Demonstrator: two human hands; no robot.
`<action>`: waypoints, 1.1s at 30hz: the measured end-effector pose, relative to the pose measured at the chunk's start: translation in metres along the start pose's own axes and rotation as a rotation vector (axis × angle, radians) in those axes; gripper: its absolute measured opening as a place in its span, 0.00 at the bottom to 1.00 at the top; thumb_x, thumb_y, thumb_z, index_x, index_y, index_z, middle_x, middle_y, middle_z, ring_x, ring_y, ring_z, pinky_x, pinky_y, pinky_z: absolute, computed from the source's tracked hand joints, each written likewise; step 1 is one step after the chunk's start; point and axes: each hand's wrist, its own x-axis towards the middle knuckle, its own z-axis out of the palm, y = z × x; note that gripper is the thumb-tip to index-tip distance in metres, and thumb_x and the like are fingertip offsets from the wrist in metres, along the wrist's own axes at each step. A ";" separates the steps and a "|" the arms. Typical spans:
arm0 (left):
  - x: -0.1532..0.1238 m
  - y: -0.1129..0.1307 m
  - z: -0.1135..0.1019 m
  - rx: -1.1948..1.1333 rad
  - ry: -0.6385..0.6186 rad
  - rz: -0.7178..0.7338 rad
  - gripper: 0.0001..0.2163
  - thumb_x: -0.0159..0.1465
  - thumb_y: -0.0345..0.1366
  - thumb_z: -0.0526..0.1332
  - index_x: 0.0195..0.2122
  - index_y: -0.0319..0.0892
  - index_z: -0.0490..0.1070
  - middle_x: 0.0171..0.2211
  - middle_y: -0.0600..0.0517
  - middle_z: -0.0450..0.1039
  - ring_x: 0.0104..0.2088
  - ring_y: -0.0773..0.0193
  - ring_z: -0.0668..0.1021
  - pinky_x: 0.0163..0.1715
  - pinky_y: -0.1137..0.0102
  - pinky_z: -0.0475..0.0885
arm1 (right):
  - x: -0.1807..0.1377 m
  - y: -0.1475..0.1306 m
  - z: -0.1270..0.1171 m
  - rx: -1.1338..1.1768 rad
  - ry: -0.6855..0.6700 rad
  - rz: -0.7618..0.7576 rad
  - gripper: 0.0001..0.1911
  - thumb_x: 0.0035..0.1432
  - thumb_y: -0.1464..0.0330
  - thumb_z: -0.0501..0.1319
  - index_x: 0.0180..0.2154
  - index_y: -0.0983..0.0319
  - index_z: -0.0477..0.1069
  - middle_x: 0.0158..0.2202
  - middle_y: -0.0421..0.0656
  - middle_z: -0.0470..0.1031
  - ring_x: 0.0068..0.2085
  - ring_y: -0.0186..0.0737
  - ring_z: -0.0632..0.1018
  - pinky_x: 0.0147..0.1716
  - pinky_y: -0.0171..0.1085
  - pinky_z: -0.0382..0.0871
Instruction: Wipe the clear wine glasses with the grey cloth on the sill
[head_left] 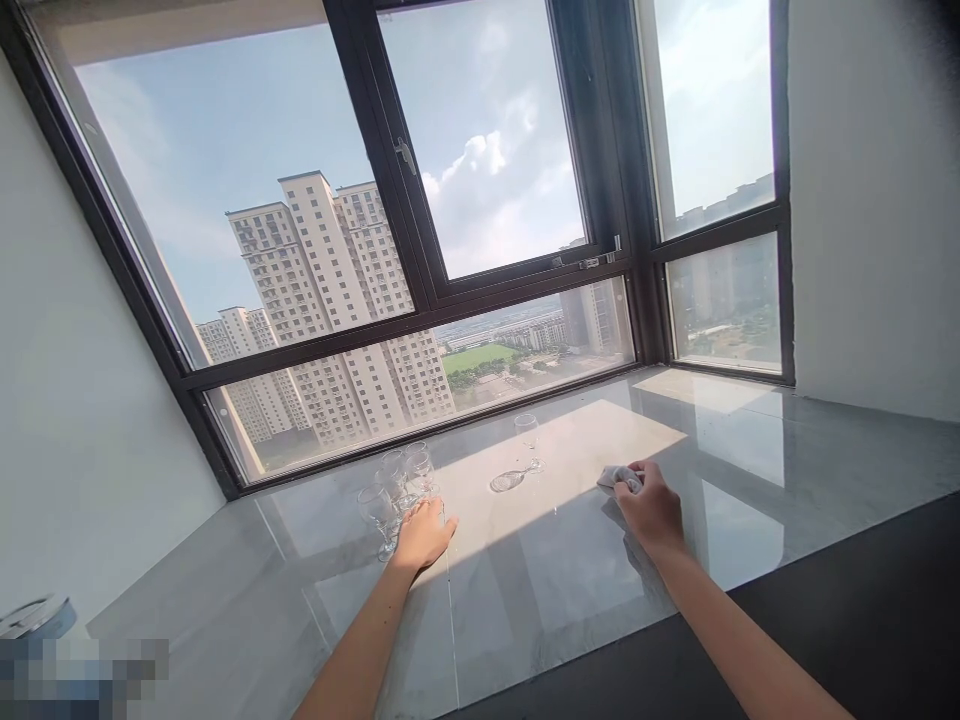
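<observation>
My right hand (651,508) is closed on a crumpled whitish cloth (621,478), which rests against the glossy tiled window sill (540,570). My left hand (426,533) is on the sill with its thumb spread away from the fingers; the fingertips are partly out of sight. Just beyond and to the left of it stands a group of clear stemmed glasses (376,512), close together and upright. Whether the fingers touch the nearest glass, I cannot tell. Between my hands, farther back, one more stemmed glass (527,440) stands alone in the sunlight.
A dark-framed window (420,320) rises behind the sill, with its handle (405,155) on the middle pane. White walls (862,220) close both sides. The sill's front edge drops to a dark surface. At the lower left is a partly blurred container (37,615).
</observation>
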 end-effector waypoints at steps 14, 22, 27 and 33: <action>-0.027 0.005 0.007 -0.093 0.034 -0.220 0.32 0.63 0.47 0.54 0.66 0.42 0.56 0.68 0.38 0.53 0.68 0.45 0.54 0.64 0.53 0.48 | 0.001 -0.004 0.000 0.014 -0.011 0.015 0.12 0.54 0.65 0.55 0.41 0.59 0.64 0.34 0.46 0.74 0.32 0.42 0.72 0.28 0.36 0.60; -0.033 0.101 0.016 -0.147 0.010 0.187 0.28 0.63 0.48 0.53 0.63 0.45 0.62 0.68 0.43 0.52 0.67 0.49 0.55 0.65 0.58 0.50 | 0.001 -0.004 0.001 0.014 -0.022 -0.002 0.11 0.55 0.67 0.54 0.42 0.59 0.63 0.36 0.46 0.75 0.33 0.42 0.74 0.28 0.35 0.60; 0.028 0.180 0.026 -0.207 -0.056 0.234 0.32 0.63 0.51 0.53 0.67 0.48 0.54 0.71 0.45 0.42 0.68 0.46 0.52 0.65 0.54 0.48 | 0.000 -0.002 0.003 0.017 0.005 -0.051 0.10 0.55 0.68 0.54 0.41 0.59 0.63 0.36 0.46 0.75 0.34 0.43 0.75 0.30 0.35 0.61; 0.079 0.214 0.028 -0.150 -0.156 0.149 0.29 0.64 0.51 0.50 0.65 0.46 0.59 0.70 0.44 0.48 0.69 0.49 0.52 0.65 0.52 0.45 | 0.002 -0.003 0.004 0.024 0.043 -0.062 0.10 0.53 0.68 0.54 0.40 0.59 0.64 0.34 0.45 0.76 0.33 0.42 0.75 0.31 0.35 0.62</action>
